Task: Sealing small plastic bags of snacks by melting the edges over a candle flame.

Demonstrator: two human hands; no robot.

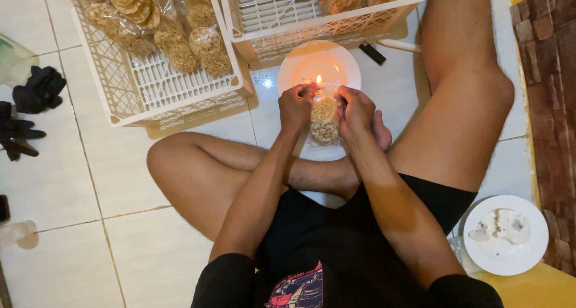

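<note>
I sit cross-legged on a white tiled floor. My left hand point(296, 106) and my right hand point(355, 109) both grip a small clear plastic bag of round crackers point(324, 121) between them. The bag's top edge is held at a small candle flame point(318, 79) that burns on a white plate point(342, 61) just in front of my hands. The bag's lower part hangs over my foot.
A white plastic crate point(120, 98) with several packed cracker bags stands at the upper left, a second crate point(282, 26) at the top centre. A black lighter point(372, 53) lies right of the plate. Another white plate point(507, 235) sits at lower right. Black gloves point(27, 107) lie at left.
</note>
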